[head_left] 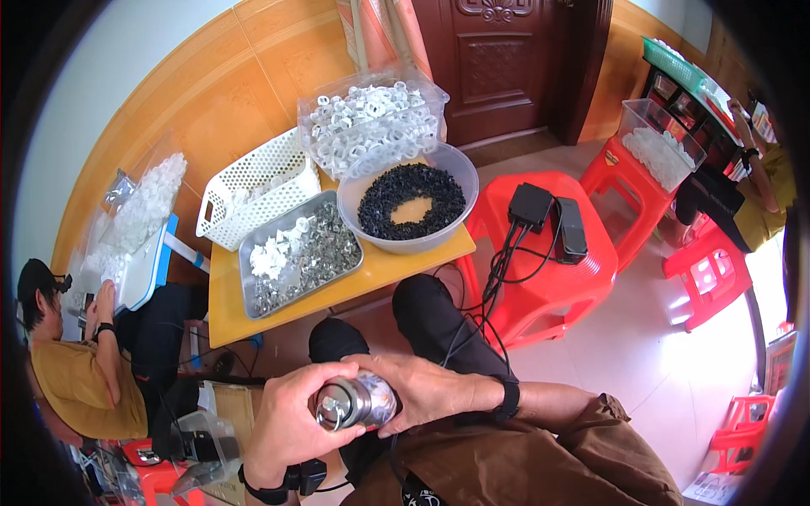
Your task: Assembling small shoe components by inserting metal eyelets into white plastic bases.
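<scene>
Clasps the patterned bottle on the near side of the bench, lengthwise roughly left to right, with left hand curled round its metal lid and right hand round its body.

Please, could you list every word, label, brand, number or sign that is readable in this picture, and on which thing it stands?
None can be quoted with confidence.
Small label on the red stool under the clear bin: too small to read.
Black cloth at the lower edge: white print, partly hidden or cut off.
Bottle in the hands: a pattern, no readable words.
</scene>
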The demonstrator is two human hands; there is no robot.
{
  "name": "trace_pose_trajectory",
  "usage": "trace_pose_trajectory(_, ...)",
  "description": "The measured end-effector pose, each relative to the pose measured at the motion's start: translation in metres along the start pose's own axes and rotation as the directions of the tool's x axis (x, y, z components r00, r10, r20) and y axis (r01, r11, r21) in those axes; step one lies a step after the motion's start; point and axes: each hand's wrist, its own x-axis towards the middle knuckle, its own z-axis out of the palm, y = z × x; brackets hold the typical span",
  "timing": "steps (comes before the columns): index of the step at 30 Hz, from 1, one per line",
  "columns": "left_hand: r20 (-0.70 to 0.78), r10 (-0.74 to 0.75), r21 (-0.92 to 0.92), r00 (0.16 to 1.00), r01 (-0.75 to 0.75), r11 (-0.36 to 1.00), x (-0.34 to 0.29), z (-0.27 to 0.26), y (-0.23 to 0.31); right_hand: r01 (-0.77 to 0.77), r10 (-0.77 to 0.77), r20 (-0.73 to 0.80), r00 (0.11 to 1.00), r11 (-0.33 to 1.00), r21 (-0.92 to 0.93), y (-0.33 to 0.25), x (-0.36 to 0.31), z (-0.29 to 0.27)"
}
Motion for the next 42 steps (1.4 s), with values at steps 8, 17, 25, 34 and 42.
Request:
trace_pose_trajectory(8, -0.307, -0.069, -0.679, 0.949, -0.168, 0.715, 0.007, 0.061, -0.033, 0.056, -0.109, -0.375, 0.921, 0.987, -0.149, -0.017, 0.007, -0.027)
trace_pose_trajectory(17, -0.396, -0.047, -0.570, 0.917, -0.205, 0.795, 0.014, 0.078, -0.039, 0.168, -0.199, -0.311, 0.929, 0.978, -0.126, -0.027, 0.014, -0.019)
trace_pose_trajectory(25, -0.436, -0.230, -0.484, 0.870, -0.010, 0.875, 0.019, 0.084, -0.059, 0.001, -0.167, -0.260, 0.951, 0.844, -0.536, -0.058, 0.017, -0.061)
trace_pose_trajectory(34, -0.465, -0.171, -0.406, 0.869, -0.038, 0.913, 0.028, 0.095, -0.071, -0.073, -0.176, -0.223, 0.959, 0.605, -0.793, -0.026, 0.056, -0.024)
trace_pose_trajectory(42, -0.210, -0.100, -0.528, 0.972, -0.027, 0.849, 0.024, 0.086, -0.085, 0.260, -0.434, -0.098, 0.896, 0.689, -0.676, -0.002, 0.061, -0.029)
